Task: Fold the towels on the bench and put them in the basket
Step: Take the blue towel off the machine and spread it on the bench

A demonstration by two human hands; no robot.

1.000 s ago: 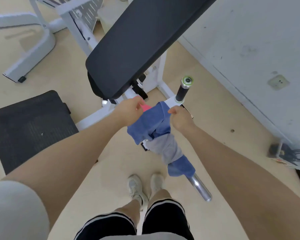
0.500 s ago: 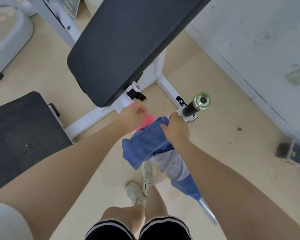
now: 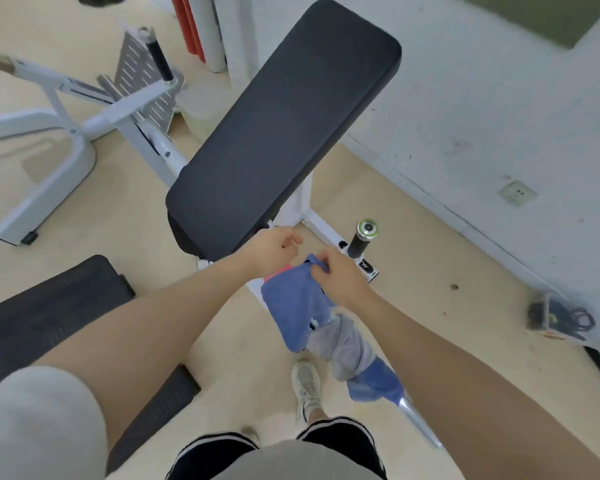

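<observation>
The black padded bench (image 3: 284,133) slopes up ahead of me, with no towel on its pad. Just below its near end, my right hand (image 3: 340,278) pinches the top edge of a blue towel (image 3: 291,306), which hangs down. My left hand (image 3: 274,249) is curled, and a strip of pink towel (image 3: 276,273) shows right under it. A grey towel (image 3: 343,341) and another blue towel (image 3: 374,379) are draped over a chrome bar (image 3: 420,424) below my right forearm. The black mesh basket (image 3: 49,306) stands on the floor at lower left.
A white machine frame (image 3: 66,133) fills the left rear. A black handle with a green ring (image 3: 364,233) sticks up to the right of my hands. The wall runs along the right, with a box of cables (image 3: 555,317) at its foot. My foot (image 3: 305,386) is under the towels.
My view has lifted, so the whole bench pad shows. My left hand has risen towards the pad's near end, away from the blue towel. My right hand keeps its pinch on the blue towel.
</observation>
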